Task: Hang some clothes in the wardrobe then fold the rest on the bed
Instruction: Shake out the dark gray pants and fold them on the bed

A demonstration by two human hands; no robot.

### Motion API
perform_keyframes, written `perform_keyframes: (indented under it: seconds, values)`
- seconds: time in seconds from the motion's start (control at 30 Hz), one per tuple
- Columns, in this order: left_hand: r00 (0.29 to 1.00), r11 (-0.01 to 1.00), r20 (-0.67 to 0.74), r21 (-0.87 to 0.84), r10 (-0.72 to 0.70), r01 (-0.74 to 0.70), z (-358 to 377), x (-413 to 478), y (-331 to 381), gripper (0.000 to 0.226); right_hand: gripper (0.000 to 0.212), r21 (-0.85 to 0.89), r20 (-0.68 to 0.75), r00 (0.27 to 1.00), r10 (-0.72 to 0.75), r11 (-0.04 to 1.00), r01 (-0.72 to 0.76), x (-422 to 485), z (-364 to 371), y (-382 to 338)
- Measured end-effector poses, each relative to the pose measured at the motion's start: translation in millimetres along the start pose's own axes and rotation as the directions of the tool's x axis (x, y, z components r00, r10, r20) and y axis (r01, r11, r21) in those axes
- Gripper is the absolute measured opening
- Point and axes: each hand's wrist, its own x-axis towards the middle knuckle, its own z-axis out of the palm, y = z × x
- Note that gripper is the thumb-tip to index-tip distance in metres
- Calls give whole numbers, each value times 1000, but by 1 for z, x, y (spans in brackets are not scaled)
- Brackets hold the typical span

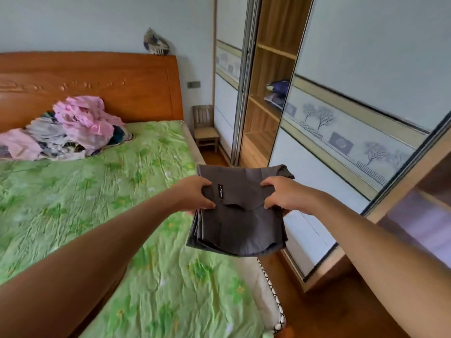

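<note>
Our bed (97,215) with its green cover fills the left. The wardrobe (271,98) stands open on the right. A heap of unfolded clothes (73,128) lies at the bed's far end. We hold a folded grey garment (241,228) above the bed's near edge, with our left hand (195,195) and right hand (285,196) each gripping one side.

Small wooden chair (206,129): standing at centre frame on the wooden floor (317,308), backing onto the pale wall (73,20); dark wall plate (193,84): sitting on that wall just above the chair; patchwork fabric item (156,43): leaning against the wall at upper centre; floor: running through the lower right of the frame
</note>
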Motion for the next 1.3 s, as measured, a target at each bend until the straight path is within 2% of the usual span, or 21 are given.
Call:
perform_keyframes:
  seconds: [0.13,0.33,0.57,0.73,0.93,1.07,1.17,1.2,1.3]
  values:
    - [999,1000,47,9,16,-17,-18,-8,54,40,70,34,-40,999,21,999,-19,-35,-37,2]
    - [997,999,80,40,4,-7,-32,3,117,32,72,21,-100,995,-24,999,26,-52,-84,14]
    - [995,994,72,90,-69,62,-12,53,169,37,71,-19,-65,995,-82,997,81,-25,-141,53]
    - [987,981,23,111,-160,157,13,91,201,40,55,-92,-28,984,-178,980,174,0,-178,85]
    - [965,961,-22,85,-263,264,23,120,228,44,46,-167,-4,946,-324,933,318,31,-211,102]
    - [955,951,-70,90,-289,295,16,138,238,41,42,-191,6,932,-361,915,356,55,-229,102]
    - [946,946,-90,73,-310,317,17,154,242,38,28,-224,6,926,-378,902,370,72,-242,103]
    - [945,945,-91,68,-313,319,18,161,244,38,28,-232,0,924,-382,899,372,78,-247,103]
    - [946,947,-98,55,-310,316,15,187,249,39,51,-222,1,926,-376,903,367,102,-262,106]
